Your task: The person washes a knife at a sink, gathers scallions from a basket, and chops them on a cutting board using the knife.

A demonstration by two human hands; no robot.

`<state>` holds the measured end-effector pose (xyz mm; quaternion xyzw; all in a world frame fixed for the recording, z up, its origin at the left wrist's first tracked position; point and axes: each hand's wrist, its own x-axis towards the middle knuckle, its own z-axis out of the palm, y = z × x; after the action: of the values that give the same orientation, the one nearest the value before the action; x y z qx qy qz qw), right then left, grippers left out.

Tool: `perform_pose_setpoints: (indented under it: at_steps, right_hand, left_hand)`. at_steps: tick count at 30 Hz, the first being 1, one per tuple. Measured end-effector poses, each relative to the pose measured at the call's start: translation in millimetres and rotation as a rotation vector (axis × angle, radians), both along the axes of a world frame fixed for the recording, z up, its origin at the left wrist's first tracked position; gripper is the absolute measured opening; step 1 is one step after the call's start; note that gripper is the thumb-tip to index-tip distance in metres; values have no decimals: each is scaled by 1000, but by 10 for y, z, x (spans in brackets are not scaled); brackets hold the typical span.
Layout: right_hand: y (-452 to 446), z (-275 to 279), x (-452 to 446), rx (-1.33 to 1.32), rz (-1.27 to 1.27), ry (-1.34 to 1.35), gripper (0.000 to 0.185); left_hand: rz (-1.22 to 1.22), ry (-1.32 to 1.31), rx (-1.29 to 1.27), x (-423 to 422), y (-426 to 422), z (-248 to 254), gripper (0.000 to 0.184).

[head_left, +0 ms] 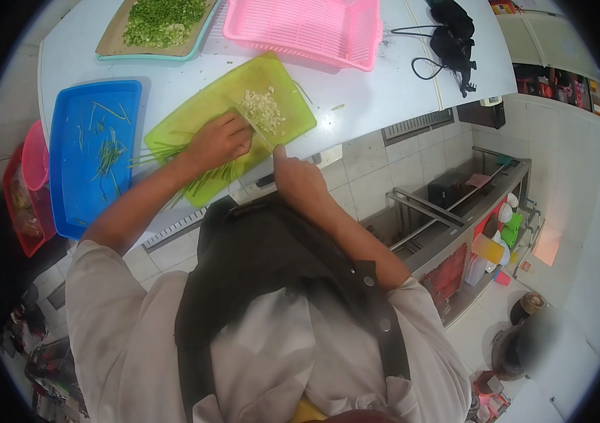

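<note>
On the yellow-green cutting board my left hand is closed over a bunch of spring onions, their green ends trailing out toward the left. My right hand grips a knife by its handle, which is mostly hidden in the fist. The blade stands close beside my left knuckles, between them and a pile of chopped pale spring onion. Some of the green stalks lie under my left wrist and reach the board's near edge.
A blue tray with green scraps stands at the left. Behind the board are a tray of chopped greens and a pink basket. A black strapped item lies on the white table. A metal sink unit is at right.
</note>
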<state>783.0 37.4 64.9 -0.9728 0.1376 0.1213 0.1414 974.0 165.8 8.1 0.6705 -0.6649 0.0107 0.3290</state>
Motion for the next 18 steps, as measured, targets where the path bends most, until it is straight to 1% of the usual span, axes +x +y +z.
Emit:
perform_pose_setpoints:
  at_steps: [2,3,5,8,11,14,18]
  right_hand:
    - [12,-259,11,-9,-7,-37,14]
    - [19,-293,35,-15,-15,-55,15]
    - [18,-340,71,4,-27,-42,15]
    - [10,-357,77,35,-49,-48,16]
    - [-9,-365,118,52,-60,-55,15]
    - [-18,-213,154,49,-57,-42,14]
    - [32,153,132,25,-36,-62,12]
  left_hand:
    - [2,-3,8,-6,12,-28,14]
    - [-7,1,34,-6,16,-20,14]
    - [-25,3,85,2,23,12,15]
    - [-31,-14,50,-47,51,171,15]
    - [-59,-46,67,-9,84,74,16]
    - [-52,-19,38,-21,90,73,15]
    - [-44,18,23,-26,88,85,16]
